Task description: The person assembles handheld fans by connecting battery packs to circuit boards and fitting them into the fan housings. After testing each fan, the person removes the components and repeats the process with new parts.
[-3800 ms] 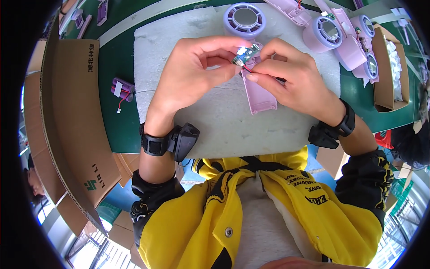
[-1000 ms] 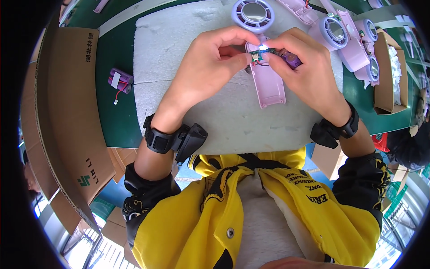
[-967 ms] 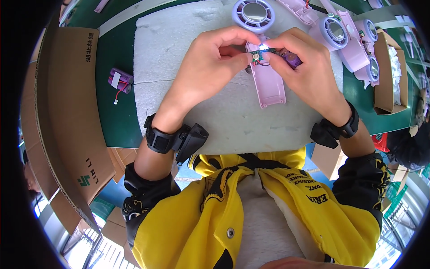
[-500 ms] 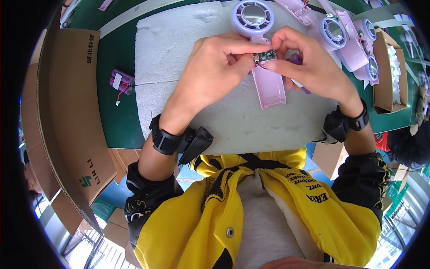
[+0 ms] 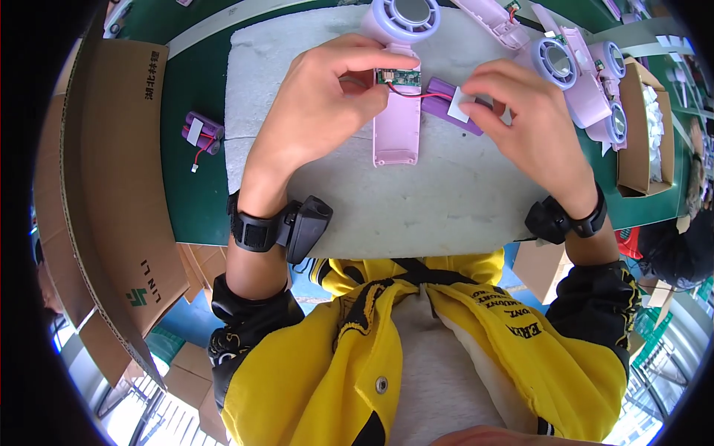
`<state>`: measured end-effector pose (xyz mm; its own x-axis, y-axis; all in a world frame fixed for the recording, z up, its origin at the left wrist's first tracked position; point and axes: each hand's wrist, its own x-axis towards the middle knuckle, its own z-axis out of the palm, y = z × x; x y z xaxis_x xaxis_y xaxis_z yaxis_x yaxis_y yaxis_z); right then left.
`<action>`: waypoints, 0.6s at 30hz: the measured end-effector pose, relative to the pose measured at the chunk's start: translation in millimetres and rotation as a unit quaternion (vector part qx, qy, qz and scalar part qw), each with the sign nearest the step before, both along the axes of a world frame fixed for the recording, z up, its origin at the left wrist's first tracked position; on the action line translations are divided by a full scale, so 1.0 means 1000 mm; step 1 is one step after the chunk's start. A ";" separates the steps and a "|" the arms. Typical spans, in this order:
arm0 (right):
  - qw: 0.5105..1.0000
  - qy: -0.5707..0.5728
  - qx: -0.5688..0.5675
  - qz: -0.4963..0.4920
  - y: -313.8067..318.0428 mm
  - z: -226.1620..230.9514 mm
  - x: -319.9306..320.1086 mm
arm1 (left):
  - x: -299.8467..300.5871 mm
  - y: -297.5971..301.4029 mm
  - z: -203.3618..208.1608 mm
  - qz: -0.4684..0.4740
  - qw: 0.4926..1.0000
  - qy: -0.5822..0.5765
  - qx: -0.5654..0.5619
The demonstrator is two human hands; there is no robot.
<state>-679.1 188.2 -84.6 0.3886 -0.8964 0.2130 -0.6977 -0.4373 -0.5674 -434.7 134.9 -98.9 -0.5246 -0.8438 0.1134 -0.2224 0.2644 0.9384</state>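
- To your left, a spare purple battery pack (image 5: 201,132) with a red lead lies on the green worktop (image 5: 190,186), well apart from the grey mat (image 5: 446,201).
- A tall cardboard sheet (image 5: 119,186) stands along your left side.
- At your upper right, finished pink fans (image 5: 587,82) lie in a row.
- Beside them, an open cardboard box (image 5: 643,134) holds what look like small white parts.

I count two purple battery packs (image 5: 452,106) (image 5: 201,132), four pink fans (image 5: 397,82) (image 5: 574,70) (image 5: 614,123) (image 5: 606,56), and one small circuit board (image 5: 396,76).
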 end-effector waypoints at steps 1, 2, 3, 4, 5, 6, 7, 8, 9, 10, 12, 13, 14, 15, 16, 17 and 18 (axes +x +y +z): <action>0.999 0.006 -0.047 0.018 -0.001 -0.001 0.001 | 0.001 0.000 0.001 -0.002 1.000 -0.010 0.004; 0.995 0.013 -0.095 0.037 -0.002 -0.002 0.003 | 0.002 -0.001 0.002 -0.004 1.000 -0.019 0.007; 0.994 0.014 -0.099 0.037 -0.002 -0.003 0.004 | 0.003 -0.001 0.003 -0.005 1.000 -0.029 0.010; 0.994 0.021 -0.100 0.040 -0.001 -0.002 0.005 | 0.003 -0.002 0.004 -0.004 1.000 -0.027 0.005; 0.994 0.029 -0.100 0.042 0.002 -0.001 0.007 | 0.003 -0.002 0.004 -0.007 0.999 -0.038 0.005; 0.993 0.037 -0.101 0.049 0.004 0.001 0.009 | 0.003 0.000 0.003 -0.007 0.999 -0.047 0.004; 0.992 0.039 -0.107 0.054 0.006 0.002 0.010 | 0.003 0.001 0.002 -0.005 0.998 -0.057 0.003; 0.992 0.059 -0.097 0.053 0.008 0.003 0.012 | 0.003 0.002 0.001 0.001 0.999 -0.053 -0.002; 0.992 0.079 -0.087 0.051 0.010 0.005 0.013 | 0.002 0.003 0.001 0.003 0.999 -0.047 -0.001; 0.991 0.099 -0.078 0.049 0.011 0.006 0.015 | 0.001 0.005 0.000 0.006 0.999 -0.040 -0.001; 0.989 0.118 -0.075 0.052 0.013 0.007 0.019 | 0.001 0.006 0.000 0.014 0.999 -0.030 -0.006; 0.988 0.134 -0.067 0.049 0.014 0.007 0.020 | 0.001 0.006 -0.001 0.008 0.999 -0.030 -0.004; 0.986 0.149 -0.058 0.046 0.013 0.008 0.022 | 0.001 0.005 -0.002 0.001 0.999 -0.032 -0.002; 0.985 0.152 -0.063 0.050 0.011 0.010 0.024 | 0.001 0.004 -0.003 -0.006 0.999 -0.033 0.000; 0.981 0.183 -0.048 0.052 0.009 0.011 0.026 | 0.001 0.003 -0.005 -0.004 1.000 -0.030 -0.002; 0.975 0.214 -0.032 0.052 0.008 0.012 0.029 | 0.000 0.002 -0.006 -0.001 0.999 -0.040 0.017; 0.968 0.246 -0.016 0.052 0.006 0.013 0.031 | 0.000 0.001 -0.007 0.002 0.998 -0.049 0.036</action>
<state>-647.7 194.6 -71.3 0.5385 -0.8426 0.0073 -0.8307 -0.5323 -0.1632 -434.5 135.6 -106.4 -0.5264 -0.8502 0.0011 -0.3155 0.1965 0.9284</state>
